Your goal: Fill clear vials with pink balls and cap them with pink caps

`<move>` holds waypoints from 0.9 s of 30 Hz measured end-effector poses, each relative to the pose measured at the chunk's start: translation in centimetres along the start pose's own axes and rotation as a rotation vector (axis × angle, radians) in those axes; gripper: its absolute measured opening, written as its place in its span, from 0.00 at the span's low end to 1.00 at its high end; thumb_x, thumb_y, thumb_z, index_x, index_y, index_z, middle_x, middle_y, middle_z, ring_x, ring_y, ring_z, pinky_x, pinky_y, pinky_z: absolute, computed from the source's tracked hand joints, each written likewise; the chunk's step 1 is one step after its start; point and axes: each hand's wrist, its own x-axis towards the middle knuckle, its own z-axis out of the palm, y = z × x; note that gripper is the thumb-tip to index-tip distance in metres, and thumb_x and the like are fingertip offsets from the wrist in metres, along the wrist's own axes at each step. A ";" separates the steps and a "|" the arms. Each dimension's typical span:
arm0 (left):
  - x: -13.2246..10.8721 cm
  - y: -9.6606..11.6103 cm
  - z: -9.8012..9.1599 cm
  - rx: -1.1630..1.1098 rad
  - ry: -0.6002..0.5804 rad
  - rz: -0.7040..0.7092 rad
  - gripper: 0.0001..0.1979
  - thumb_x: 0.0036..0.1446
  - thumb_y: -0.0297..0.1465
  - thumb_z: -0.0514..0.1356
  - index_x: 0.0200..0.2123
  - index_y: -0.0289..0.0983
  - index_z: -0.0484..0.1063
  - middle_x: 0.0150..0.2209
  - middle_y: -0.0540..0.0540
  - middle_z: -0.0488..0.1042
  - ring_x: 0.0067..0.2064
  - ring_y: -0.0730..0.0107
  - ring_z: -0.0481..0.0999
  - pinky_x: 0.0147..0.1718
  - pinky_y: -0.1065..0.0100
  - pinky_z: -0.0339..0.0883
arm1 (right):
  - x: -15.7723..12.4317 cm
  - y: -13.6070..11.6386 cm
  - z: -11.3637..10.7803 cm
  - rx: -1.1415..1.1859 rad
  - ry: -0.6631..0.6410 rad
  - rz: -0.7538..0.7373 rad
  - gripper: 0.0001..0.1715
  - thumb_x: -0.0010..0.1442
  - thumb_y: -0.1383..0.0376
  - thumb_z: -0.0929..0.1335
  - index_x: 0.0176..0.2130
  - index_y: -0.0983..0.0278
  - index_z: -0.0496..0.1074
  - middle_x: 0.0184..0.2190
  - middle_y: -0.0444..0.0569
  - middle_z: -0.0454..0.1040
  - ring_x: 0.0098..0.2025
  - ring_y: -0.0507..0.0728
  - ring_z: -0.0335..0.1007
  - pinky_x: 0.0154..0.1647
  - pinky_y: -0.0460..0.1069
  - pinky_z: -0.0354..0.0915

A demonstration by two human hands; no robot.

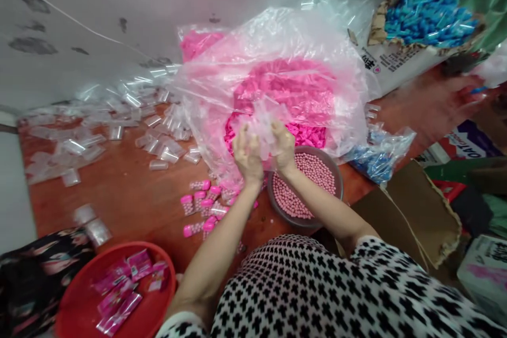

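My left hand (249, 154) and my right hand (283, 147) are side by side, fingers curled around a bunch of translucent plastic tubes (262, 124), blurred by motion. Behind them lies a big clear plastic bag (301, 37) full of bright pink caps (307, 134), its mouth facing me. Below my right forearm, a grey bowl (339, 185) holds small pink beads (299, 182). Left of my left forearm lie several bead-filled tubes with pink caps (200, 203), some partly hidden by that arm.
Loose clear tubes (114, 132) are heaped along the wall on the table's left (130, 195). A red basin (162, 269) with pink packets (119, 296) stands front left. Right are a sack of blue pieces (430, 18), a bag of blue pieces (376, 161) and cardboard (415, 216).
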 end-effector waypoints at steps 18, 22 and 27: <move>-11.9 -6.4 5.7 0.385 -0.893 -0.075 0.30 0.60 0.41 0.52 0.63 0.35 0.56 0.66 0.38 0.50 0.66 0.56 0.52 0.62 0.55 0.50 | 1.0 4.1 -27.7 -0.854 -0.436 0.015 0.27 0.57 0.49 0.64 0.49 0.63 0.71 0.51 0.54 0.72 0.53 0.59 0.67 0.58 0.58 0.59; -12.6 -6.7 4.7 0.461 -0.840 -0.019 0.22 0.60 0.34 0.52 0.55 0.32 0.66 0.58 0.38 0.66 0.61 0.61 0.64 0.61 0.59 0.55 | 1.0 4.3 -27.2 -0.923 -0.534 -0.089 0.19 0.58 0.56 0.65 0.45 0.64 0.73 0.43 0.53 0.76 0.45 0.58 0.72 0.48 0.54 0.66; -15.0 -6.4 4.9 0.553 -0.827 0.041 0.15 0.58 0.28 0.55 0.48 0.35 0.72 0.52 0.41 0.73 0.55 0.63 0.71 0.56 0.59 0.63 | 0.0 4.5 -26.0 -1.151 -0.777 -0.201 0.13 0.60 0.61 0.65 0.42 0.64 0.75 0.43 0.53 0.76 0.46 0.58 0.71 0.48 0.53 0.65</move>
